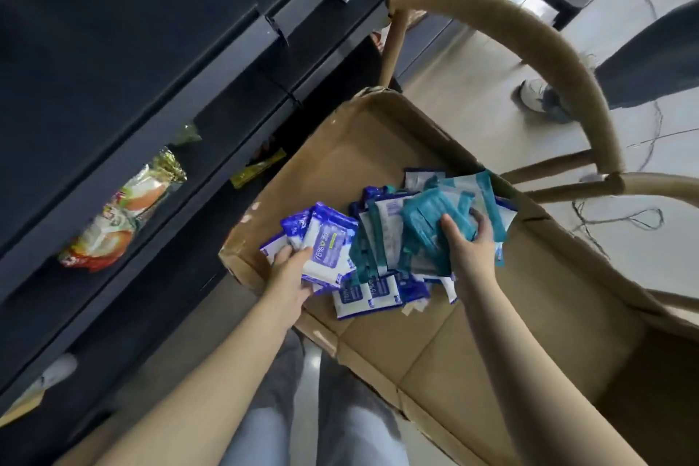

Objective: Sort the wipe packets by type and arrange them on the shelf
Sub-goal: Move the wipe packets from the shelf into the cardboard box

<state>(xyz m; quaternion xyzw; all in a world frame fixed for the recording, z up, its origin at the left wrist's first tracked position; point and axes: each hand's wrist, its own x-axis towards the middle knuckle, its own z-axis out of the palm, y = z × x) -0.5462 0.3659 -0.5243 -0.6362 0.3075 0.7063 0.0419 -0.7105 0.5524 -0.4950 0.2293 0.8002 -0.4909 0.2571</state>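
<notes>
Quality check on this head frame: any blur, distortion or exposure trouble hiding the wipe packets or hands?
Head view: lens bending curves the shelves and chair back; motion blur leaves print on the blue packets held by the left hand barely legible, and the teal packets in the right hand smear together; shelves dark, floor bright, no glare on packets.

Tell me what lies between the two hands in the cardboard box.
In the head view, teal-and-white plastic wipe packets fill the gap between the left hand and the right hand.
</notes>
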